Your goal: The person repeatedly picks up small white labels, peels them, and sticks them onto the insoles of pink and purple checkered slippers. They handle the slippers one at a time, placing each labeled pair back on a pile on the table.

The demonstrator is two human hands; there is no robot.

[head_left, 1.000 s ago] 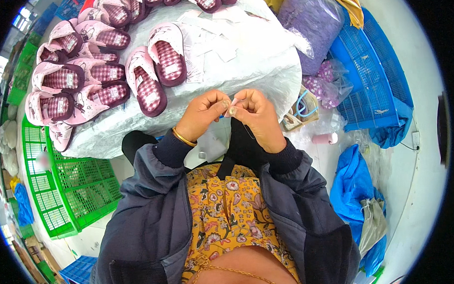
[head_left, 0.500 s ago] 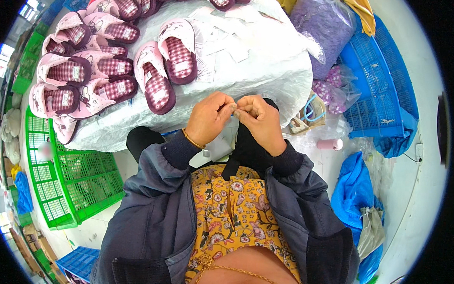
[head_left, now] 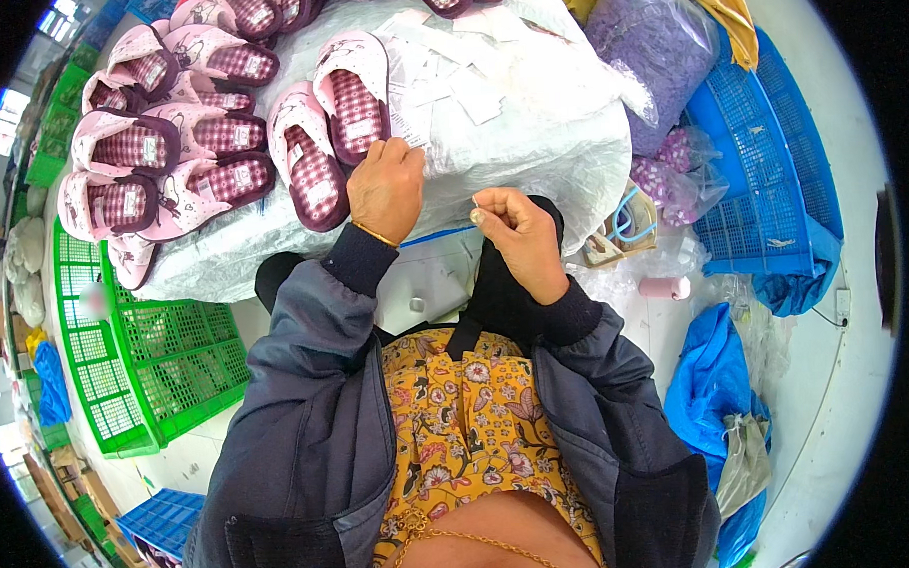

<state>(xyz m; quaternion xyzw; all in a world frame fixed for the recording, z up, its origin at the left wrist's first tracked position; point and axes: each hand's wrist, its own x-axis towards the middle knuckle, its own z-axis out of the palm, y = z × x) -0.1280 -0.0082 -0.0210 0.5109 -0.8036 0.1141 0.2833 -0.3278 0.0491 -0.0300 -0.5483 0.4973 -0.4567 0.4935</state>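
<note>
Beside a pink, maroon-checked cloth slipper [head_left: 357,105], the left hand [head_left: 386,191] curls, grip hidden, newly parted from the right hand [head_left: 518,234]. Right fingertips nearly meet, contents unclear; joint handling paused.

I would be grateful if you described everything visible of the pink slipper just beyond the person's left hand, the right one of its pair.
The slipper is backless, with a pale pink, dark-printed upper, maroon edging and a maroon-and-white checked insole bearing a white label. It looks like soft fabric. It lies sole down on the white sheet, toe away from the person, beside its mate. The left hand is at its heel; contact is unclear.
</note>
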